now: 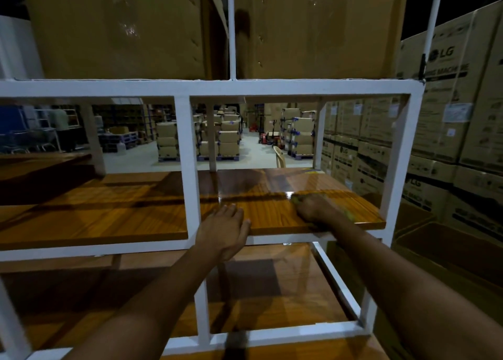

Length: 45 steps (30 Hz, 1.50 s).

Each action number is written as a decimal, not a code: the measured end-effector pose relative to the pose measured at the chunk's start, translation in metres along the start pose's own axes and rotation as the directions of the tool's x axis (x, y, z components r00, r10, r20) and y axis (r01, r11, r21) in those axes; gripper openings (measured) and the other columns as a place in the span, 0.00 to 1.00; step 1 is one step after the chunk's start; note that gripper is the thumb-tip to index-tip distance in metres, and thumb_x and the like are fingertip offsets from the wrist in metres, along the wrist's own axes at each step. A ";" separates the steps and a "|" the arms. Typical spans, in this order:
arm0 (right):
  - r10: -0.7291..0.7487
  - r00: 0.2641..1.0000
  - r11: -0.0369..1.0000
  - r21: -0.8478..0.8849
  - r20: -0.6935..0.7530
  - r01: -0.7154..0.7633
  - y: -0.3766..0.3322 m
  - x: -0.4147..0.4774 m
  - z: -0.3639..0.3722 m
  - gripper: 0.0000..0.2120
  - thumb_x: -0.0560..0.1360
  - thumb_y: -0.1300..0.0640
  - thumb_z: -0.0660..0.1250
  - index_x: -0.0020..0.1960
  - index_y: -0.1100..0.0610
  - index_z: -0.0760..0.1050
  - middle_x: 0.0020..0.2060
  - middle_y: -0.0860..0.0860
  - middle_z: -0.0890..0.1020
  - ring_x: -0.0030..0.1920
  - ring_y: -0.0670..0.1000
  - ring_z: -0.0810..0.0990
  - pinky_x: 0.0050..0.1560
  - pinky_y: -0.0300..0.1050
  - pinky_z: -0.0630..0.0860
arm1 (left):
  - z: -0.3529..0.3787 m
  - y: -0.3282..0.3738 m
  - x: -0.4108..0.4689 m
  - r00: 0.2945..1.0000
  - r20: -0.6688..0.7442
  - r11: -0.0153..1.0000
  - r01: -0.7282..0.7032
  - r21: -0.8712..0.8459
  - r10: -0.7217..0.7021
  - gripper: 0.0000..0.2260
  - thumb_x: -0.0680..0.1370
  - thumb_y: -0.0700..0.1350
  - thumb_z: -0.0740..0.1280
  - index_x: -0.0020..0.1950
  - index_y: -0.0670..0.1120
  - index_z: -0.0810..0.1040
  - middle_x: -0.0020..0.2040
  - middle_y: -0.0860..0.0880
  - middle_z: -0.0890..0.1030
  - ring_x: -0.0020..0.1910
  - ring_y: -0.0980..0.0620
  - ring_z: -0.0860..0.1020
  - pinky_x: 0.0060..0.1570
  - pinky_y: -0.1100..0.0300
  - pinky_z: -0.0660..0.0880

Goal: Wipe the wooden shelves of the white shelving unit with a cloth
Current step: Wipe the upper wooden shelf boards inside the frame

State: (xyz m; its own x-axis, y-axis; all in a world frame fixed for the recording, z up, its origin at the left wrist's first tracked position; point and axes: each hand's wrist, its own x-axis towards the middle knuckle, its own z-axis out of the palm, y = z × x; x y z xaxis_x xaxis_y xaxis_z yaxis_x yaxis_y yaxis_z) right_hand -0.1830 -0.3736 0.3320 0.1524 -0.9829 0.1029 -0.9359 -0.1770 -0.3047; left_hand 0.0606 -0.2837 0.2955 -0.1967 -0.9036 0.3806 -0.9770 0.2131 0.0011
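Wood, glossy and orange-brown, makes up the shelf (272, 212) that both hands are on, in the right bay of the white frame (206, 87). The cloth (351, 216), yellowish and blurred, lies on that shelf near its right end and close to the front edge. It is almost wholly under the right hand (317, 209), with only slivers showing past the palm and fingertips. That hand bears down on it, but the blur hides whether its grip is clenched on the fabric or only pressing flat, so I cannot tell. The left hand (224, 230) has a released grip and holds nothing; its straight fingers lie on the shelf's front edge, just right of the upright (190, 169) that splits the bays. The shelf's long axis runs left to right, and most of its bare run lies left of the cloth and back toward the far edge. The likely stroke therefore heads toward the left hand, which is near the cloth but apart from it and would probably have to lift clear. Counted: one cloth, two hands, two bays side by side, three wooden levels below the top tier, and two big boxes (122, 27) on that tier
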 end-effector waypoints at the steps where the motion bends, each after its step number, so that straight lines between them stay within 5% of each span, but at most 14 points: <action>1: -0.030 0.999 0.999 -0.019 0.020 0.031 -0.026 0.004 0.007 0.19 0.85 0.48 0.51 0.59 0.57 0.76 0.54 0.56 0.79 0.55 0.55 0.77 0.60 0.52 0.72 | 0.001 0.000 0.001 1.000 -0.006 1.000 -0.002 0.000 0.002 0.29 0.81 0.59 0.42 0.76 0.46 0.62 0.77 0.45 0.64 0.76 0.46 0.60 0.73 0.48 0.59; 5: -0.192 0.978 0.967 -0.154 0.087 0.204 -0.111 0.003 0.035 0.24 0.83 0.42 0.49 0.68 0.53 0.74 0.69 0.60 0.74 0.67 0.62 0.73 0.70 0.60 0.67 | 0.002 -0.001 -0.003 0.992 -0.123 1.000 -0.018 -0.010 0.017 0.29 0.80 0.58 0.43 0.68 0.45 0.73 0.67 0.44 0.75 0.66 0.47 0.72 0.66 0.54 0.68; 9: -0.331 0.943 0.940 -0.076 0.038 0.333 -0.103 -0.017 0.040 0.24 0.85 0.42 0.48 0.74 0.51 0.68 0.74 0.58 0.69 0.72 0.60 0.68 0.71 0.58 0.64 | 0.014 -0.001 -0.023 0.920 -0.391 0.997 -0.066 -0.046 0.043 0.19 0.77 0.51 0.56 0.57 0.42 0.79 0.53 0.43 0.81 0.52 0.46 0.78 0.57 0.54 0.69; 15: -0.139 0.989 0.989 -0.044 0.042 0.141 -0.024 0.036 0.033 0.42 0.71 0.28 0.28 0.76 0.39 0.62 0.76 0.55 0.67 0.74 0.60 0.66 0.73 0.62 0.62 | 0.012 0.005 -0.035 0.932 -0.362 0.997 -0.037 -0.068 0.010 0.20 0.78 0.50 0.57 0.64 0.42 0.76 0.60 0.44 0.79 0.59 0.47 0.75 0.62 0.54 0.65; 18: -0.107 0.994 0.987 -0.118 0.015 0.108 -0.056 0.031 0.033 0.38 0.74 0.36 0.34 0.75 0.46 0.66 0.74 0.58 0.70 0.71 0.62 0.69 0.71 0.61 0.65 | 0.005 0.000 -0.037 0.941 -0.329 0.995 -0.091 -0.036 0.074 0.14 0.80 0.49 0.56 0.58 0.45 0.76 0.54 0.46 0.77 0.52 0.48 0.74 0.56 0.51 0.71; 21: -0.215 0.976 0.968 -0.125 0.034 0.217 -0.116 0.013 0.043 0.29 0.82 0.39 0.43 0.73 0.49 0.70 0.71 0.58 0.73 0.69 0.61 0.72 0.70 0.59 0.67 | -0.010 -0.010 -0.037 0.929 -0.304 0.977 -0.195 0.087 0.212 0.06 0.78 0.46 0.66 0.50 0.45 0.78 0.48 0.46 0.77 0.47 0.47 0.74 0.45 0.53 0.72; 25: -0.429 0.895 0.895 -0.081 0.118 0.440 -0.157 -0.017 0.051 0.18 0.84 0.47 0.53 0.66 0.51 0.74 0.67 0.57 0.76 0.65 0.59 0.75 0.63 0.53 0.71 | -0.019 -0.030 -0.043 0.886 -0.296 0.917 -0.272 0.293 0.357 0.10 0.69 0.40 0.74 0.48 0.43 0.81 0.46 0.43 0.80 0.45 0.44 0.77 0.42 0.52 0.74; 28: -0.539 0.841 0.842 -0.005 0.045 0.540 -0.130 -0.051 0.050 0.21 0.85 0.43 0.47 0.73 0.44 0.69 0.72 0.52 0.72 0.70 0.55 0.70 0.67 0.54 0.67 | -0.025 -0.052 -0.053 0.877 -0.262 0.868 -0.275 0.414 0.403 0.11 0.68 0.41 0.74 0.49 0.43 0.80 0.50 0.42 0.79 0.49 0.43 0.75 0.43 0.51 0.75; 31: -0.514 0.858 0.857 -0.042 0.020 0.514 -0.093 -0.071 0.045 0.23 0.85 0.40 0.43 0.78 0.39 0.60 0.79 0.47 0.62 0.78 0.51 0.58 0.74 0.53 0.56 | -0.028 -0.074 -0.064 0.909 -0.308 0.926 -0.173 0.334 0.281 0.13 0.69 0.41 0.76 0.50 0.43 0.78 0.51 0.42 0.77 0.49 0.44 0.75 0.43 0.53 0.77; 35: -0.364 0.931 0.930 -0.037 0.020 0.365 -0.102 -0.055 0.030 0.22 0.85 0.41 0.45 0.77 0.40 0.62 0.78 0.51 0.64 0.76 0.55 0.63 0.72 0.54 0.61 | -0.031 -0.096 -0.074 0.954 -0.299 0.997 -0.046 -0.059 0.026 0.09 0.77 0.47 0.69 0.54 0.46 0.74 0.52 0.48 0.73 0.45 0.53 0.72 0.43 0.61 0.73; 38: -0.381 0.909 0.921 -0.015 0.167 0.389 -0.155 -0.040 0.029 0.22 0.86 0.46 0.48 0.77 0.46 0.65 0.78 0.52 0.64 0.77 0.56 0.62 0.74 0.56 0.59 | -0.026 -0.106 -0.074 0.963 -0.263 0.994 -0.086 -0.064 0.066 0.09 0.79 0.50 0.65 0.57 0.48 0.75 0.54 0.50 0.75 0.50 0.53 0.73 0.48 0.61 0.71; 40: -0.371 0.901 0.929 0.082 0.224 0.362 -0.186 -0.032 0.036 0.19 0.86 0.50 0.53 0.73 0.52 0.71 0.73 0.53 0.71 0.71 0.56 0.70 0.73 0.54 0.65 | -0.026 -0.111 -0.070 0.963 -0.248 0.993 -0.116 -0.014 0.109 0.12 0.80 0.52 0.63 0.59 0.48 0.76 0.55 0.50 0.75 0.52 0.52 0.74 0.49 0.61 0.71; 45: -0.281 0.918 0.945 0.249 0.282 0.213 -0.204 -0.016 0.040 0.16 0.84 0.58 0.60 0.70 0.60 0.73 0.67 0.58 0.76 0.67 0.59 0.74 0.70 0.55 0.70 | -0.027 -0.125 -0.056 0.940 -0.252 0.973 -0.217 0.075 0.229 0.17 0.78 0.58 0.59 0.51 0.47 0.80 0.47 0.47 0.75 0.45 0.52 0.70 0.41 0.58 0.68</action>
State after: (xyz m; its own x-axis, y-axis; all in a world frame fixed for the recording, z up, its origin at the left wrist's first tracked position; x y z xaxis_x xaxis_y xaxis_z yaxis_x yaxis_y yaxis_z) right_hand 0.0185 -0.3233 0.3548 0.4920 -0.8662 -0.0867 -0.7728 -0.3887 -0.5018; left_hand 0.1960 -0.2496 0.2992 -0.3879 -0.7073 0.5911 -0.9145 0.3755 -0.1508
